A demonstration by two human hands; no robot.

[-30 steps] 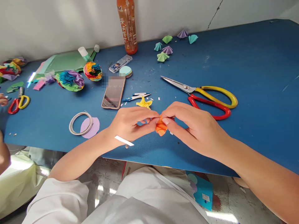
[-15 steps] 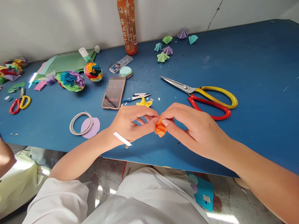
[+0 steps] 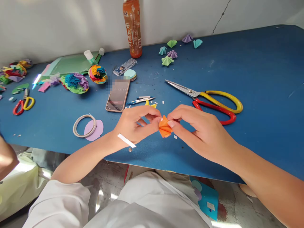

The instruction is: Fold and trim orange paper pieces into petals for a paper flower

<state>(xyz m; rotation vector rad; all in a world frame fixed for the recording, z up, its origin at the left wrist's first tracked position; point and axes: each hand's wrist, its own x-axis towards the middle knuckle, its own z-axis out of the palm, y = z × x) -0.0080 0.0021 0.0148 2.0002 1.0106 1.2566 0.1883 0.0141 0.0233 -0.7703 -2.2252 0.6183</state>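
Between my two hands is a small piece of orange folded paper [image 3: 165, 128] with pleats, held just above the table near its front edge. My left hand [image 3: 137, 124] pinches its left side between thumb and forefinger. On the other side, my right hand [image 3: 198, 126] grips it with thumb and forefinger. A white paper strip [image 3: 126, 140] lies across my left wrist. Behind my left hand, a yellow folded paper piece [image 3: 151, 104] is partly hidden. Large scissors [image 3: 201, 93] with red and yellow handles lie beyond my right hand.
On the blue table [image 3: 266, 95] are a tape roll [image 3: 75, 129] on a purple paper disc [image 3: 98, 130], a phone [image 3: 118, 96], pens [image 3: 140, 100] and colourful paper balls [image 3: 75, 83]. An orange bottle [image 3: 133, 30] stands near several folded papers [image 3: 167, 60]. A person's arm [image 3: 7, 158] shows at left.
The orange paper has turned and spread between my fingers, showing more of its pleated face. A small white scrap now shows on the table beside it. The view has shifted slightly.
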